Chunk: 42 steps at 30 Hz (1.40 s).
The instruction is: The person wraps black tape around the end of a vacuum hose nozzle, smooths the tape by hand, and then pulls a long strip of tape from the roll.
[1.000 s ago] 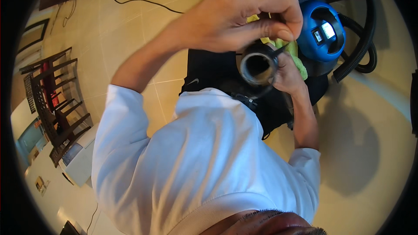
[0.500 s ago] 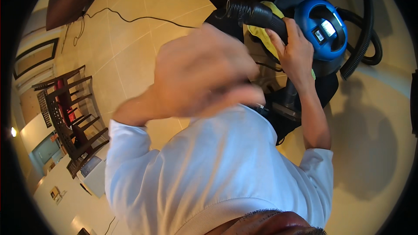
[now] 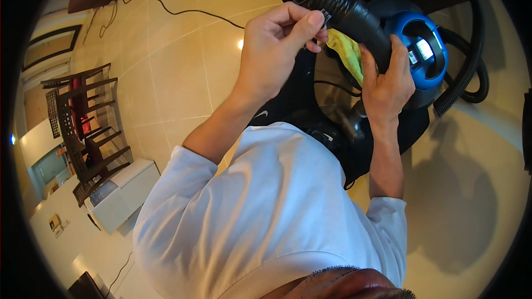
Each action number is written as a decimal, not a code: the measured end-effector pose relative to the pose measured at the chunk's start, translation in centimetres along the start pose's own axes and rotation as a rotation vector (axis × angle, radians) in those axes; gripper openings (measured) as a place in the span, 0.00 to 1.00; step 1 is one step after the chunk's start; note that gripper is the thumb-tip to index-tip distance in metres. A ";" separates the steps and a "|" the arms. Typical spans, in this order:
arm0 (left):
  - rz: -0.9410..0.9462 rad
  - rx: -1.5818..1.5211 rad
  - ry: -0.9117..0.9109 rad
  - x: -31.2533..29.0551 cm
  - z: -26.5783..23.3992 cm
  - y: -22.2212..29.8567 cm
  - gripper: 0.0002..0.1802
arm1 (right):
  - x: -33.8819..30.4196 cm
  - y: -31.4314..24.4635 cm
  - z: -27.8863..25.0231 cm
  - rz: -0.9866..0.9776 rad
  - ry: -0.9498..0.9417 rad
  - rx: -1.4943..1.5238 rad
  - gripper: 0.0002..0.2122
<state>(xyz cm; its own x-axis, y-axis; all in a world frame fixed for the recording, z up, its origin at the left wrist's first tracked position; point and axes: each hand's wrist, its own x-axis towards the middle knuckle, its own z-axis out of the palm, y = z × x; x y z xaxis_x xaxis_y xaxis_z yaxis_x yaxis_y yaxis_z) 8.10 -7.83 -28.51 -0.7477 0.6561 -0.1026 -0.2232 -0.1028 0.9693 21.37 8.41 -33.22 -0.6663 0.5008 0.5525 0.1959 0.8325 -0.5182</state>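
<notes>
While 2 hands grip 1 black hose (image 3: 354, 17), 1 yellow cloth (image 3: 348, 52) hangs beneath.

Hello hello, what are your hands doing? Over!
Left hand pinching the ribbed hose end. Right hand gripping the hose cuff. Yellow cloth tucked beneath, blue vacuum behind.

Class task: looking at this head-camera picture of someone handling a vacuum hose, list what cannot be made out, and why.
- Hose cuff opening: head view, faces away.
- Yellow cloth: mostly behind hose and right hand.
- Left hand fingertips' grip: hidden by knuckles.
- Vacuum base: behind the person's body.
</notes>
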 end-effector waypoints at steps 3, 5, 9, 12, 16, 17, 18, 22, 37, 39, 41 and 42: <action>0.277 0.162 0.061 -1.3 1.3 -0.4 0.09 | 1.1 -0.5 -0.9 0.144 -0.061 0.198 0.20; 0.370 0.145 0.134 -1.7 1.7 -0.7 0.09 | 2.2 -0.6 -1.4 0.265 -0.122 0.341 0.18; 0.570 0.549 0.177 -1.2 -0.5 -1.3 0.09 | 3.6 -0.2 -1.9 0.231 -0.144 0.562 0.15; 0.934 0.885 0.116 0.7 -3.2 -1.3 0.07 | 4.1 0.0 -2.5 0.513 -0.403 0.864 0.13; 1.219 1.044 0.148 4.9 -7.1 -1.0 0.07 | 3.4 1.0 -3.5 0.452 -0.706 1.151 0.16; 1.223 1.044 0.151 5.9 -7.8 -0.7 0.07 | 2.8 0.8 -3.4 0.460 -0.794 1.219 0.17; 1.303 1.073 0.190 6.5 -8.4 -0.3 0.08 | 2.3 0.2 -3.2 0.460 -0.870 1.240 0.17; 1.293 1.077 0.245 8.4 -11.9 -0.6 0.12 | -0.8 -1.6 -1.8 0.511 -1.015 1.380 0.17; -0.230 0.465 -0.149 -2.0 -9.8 2.1 0.46 | -1.0 -3.8 -1.5 -0.086 -0.441 0.197 0.20; -0.198 0.519 -0.048 -1.7 -8.1 3.4 0.38 | -0.9 -4.1 -1.4 -0.114 -0.423 0.168 0.21; -0.210 0.603 -0.186 -0.7 -7.9 4.3 0.21 | -0.7 -4.5 -1.7 -0.203 -0.404 0.065 0.21; -0.212 0.604 -0.184 -0.4 -7.9 4.5 0.21 | -0.8 -4.4 -1.6 -0.204 -0.405 0.068 0.21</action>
<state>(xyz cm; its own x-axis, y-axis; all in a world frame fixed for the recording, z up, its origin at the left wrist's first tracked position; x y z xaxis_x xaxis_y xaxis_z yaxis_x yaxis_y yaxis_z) 2.48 -14.50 -25.91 -0.5957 0.7383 -0.3164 0.0764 0.4442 0.8926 22.16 4.76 -30.31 -0.9164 0.1842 0.3553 -0.0070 0.8803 -0.4743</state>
